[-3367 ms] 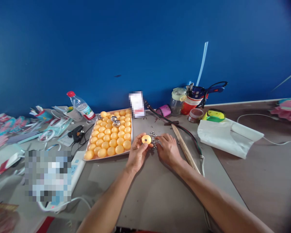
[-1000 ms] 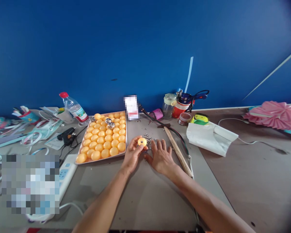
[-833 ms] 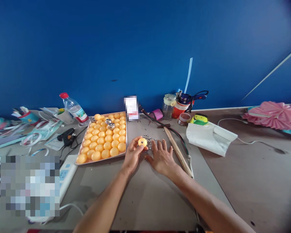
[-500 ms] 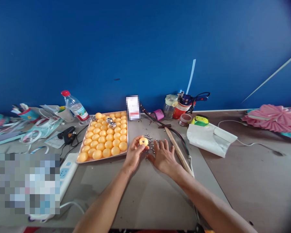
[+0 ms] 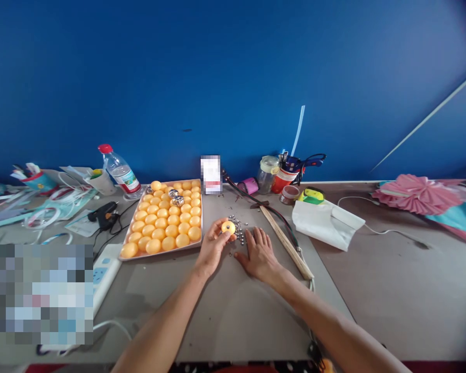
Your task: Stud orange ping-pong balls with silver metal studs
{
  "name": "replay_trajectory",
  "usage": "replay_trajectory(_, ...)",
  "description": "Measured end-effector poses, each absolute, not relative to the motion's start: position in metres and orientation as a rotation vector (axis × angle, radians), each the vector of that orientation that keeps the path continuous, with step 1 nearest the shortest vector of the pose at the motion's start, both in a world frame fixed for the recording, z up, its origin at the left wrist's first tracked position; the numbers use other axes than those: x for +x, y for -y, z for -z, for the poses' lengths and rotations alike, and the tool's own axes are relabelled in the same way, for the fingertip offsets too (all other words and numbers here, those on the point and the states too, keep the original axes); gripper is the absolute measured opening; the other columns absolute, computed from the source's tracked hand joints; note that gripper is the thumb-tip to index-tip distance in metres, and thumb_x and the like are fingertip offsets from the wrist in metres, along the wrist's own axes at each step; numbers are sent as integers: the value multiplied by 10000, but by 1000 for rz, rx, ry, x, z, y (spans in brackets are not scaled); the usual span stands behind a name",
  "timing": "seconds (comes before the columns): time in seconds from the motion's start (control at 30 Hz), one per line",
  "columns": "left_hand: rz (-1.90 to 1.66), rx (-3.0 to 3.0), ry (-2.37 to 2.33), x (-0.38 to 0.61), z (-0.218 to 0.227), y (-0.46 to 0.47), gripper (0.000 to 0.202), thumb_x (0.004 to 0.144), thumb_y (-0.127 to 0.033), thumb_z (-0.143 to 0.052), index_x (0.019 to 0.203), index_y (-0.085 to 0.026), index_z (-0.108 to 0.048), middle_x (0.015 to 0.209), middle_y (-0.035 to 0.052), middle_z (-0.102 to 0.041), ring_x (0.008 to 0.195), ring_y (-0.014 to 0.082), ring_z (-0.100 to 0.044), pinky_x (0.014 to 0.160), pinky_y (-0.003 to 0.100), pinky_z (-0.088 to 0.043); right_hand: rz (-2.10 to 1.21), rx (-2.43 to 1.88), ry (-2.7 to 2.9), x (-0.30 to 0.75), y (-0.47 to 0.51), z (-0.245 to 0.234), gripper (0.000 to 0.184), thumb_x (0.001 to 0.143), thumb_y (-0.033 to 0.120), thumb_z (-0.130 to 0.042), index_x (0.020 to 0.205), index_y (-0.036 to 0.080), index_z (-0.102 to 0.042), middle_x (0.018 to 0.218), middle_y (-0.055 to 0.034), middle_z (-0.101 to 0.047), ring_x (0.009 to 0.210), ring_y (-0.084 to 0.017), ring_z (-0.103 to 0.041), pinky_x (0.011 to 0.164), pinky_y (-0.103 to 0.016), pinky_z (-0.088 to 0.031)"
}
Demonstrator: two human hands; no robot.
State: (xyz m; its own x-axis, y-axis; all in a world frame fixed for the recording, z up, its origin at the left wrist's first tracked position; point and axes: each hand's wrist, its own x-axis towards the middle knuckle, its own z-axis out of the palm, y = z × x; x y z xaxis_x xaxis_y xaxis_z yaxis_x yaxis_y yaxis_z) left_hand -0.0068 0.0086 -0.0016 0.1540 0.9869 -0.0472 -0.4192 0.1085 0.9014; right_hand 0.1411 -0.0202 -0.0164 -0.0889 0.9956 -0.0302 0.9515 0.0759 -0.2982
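Observation:
My left hand point(image 5: 210, 249) pinches an orange ping-pong ball point(image 5: 226, 225) between thumb and fingers. A small round silver piece shows on the face of this ball. Just right of it lies a heap of small shiny metal studs or beads point(image 5: 239, 234), partly hidden behind the ball and fingers. My right hand point(image 5: 261, 255) rests palm down on the table beside that heap, its fingers stretched out and nothing visible in it. To the left, a shallow pink tray point(image 5: 161, 255) holds rows of similar orange balls point(image 5: 168, 243), with several silver-studded balls point(image 5: 177, 200) on top.
A wooden stick point(image 5: 287, 243) and a cable lie right of my right hand. White paper point(image 5: 326, 223), a jar point(image 5: 269, 173) and a red cup of tools point(image 5: 284, 180) stand farther right. A bottle point(image 5: 126, 176), glue gun point(image 5: 104, 215) and power strip point(image 5: 105, 272) are left.
My right hand has drawn slightly back from the metal heap, and its fingers have come closer together. The left hand still holds the ball. The whole view has shifted slightly.

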Motion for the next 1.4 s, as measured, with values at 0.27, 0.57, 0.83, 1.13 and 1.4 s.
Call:
replay_trajectory(0.27,-1243,851,-819,-8,1,-10,408,676,-288,-712,1056,-208,-590,961,17,-609,714,105,-608,739,270,-483,-278,-1389,2160,150,6,16,513,817,348,-486,1270,111,-439,1306,-167,-453,1245,-245,-368,1024,-436,-327)
replay_trajectory(0.57,-1266,837,-804,-8,5,-13,378,688,-285,-704,1041,-209,-592,952,9,-582,709,92,-595,726,266,-497,-97,-1784,1922,165,-47,42,484,871,369,-423,1209,28,-484,1320,-240,-412,1281,-283,-320,1011,-441,-313)
replay_trajectory(0.83,-1290,813,-811,-10,5,-15,377,686,-281,-709,1038,-205,-600,958,18,-588,731,102,-595,754,290,-501,-75,-1969,1907,150,-62,38,543,856,375,-458,1256,8,-440,1354,-256,-379,1275,-304,-333,1034,-420,-262)
replay_trajectory(1.13,-1264,833,-840,-9,7,-15,396,679,-280,-713,1049,-201,-596,969,20,-601,699,102,-613,730,273,-497,-454,-1361,1904,143,-43,33,319,882,279,-381,1120,137,-538,1147,-128,-585,1097,-202,-522,952,-353,-411)
replay_trajectory(1.4,-1288,788,-844,-10,2,-14,411,651,-276,-725,1035,-196,-602,973,23,-605,771,115,-597,741,263,-494,-515,-1354,1524,150,-46,26,241,829,302,-434,879,173,-632,916,-102,-662,887,-221,-606,825,-370,-467)
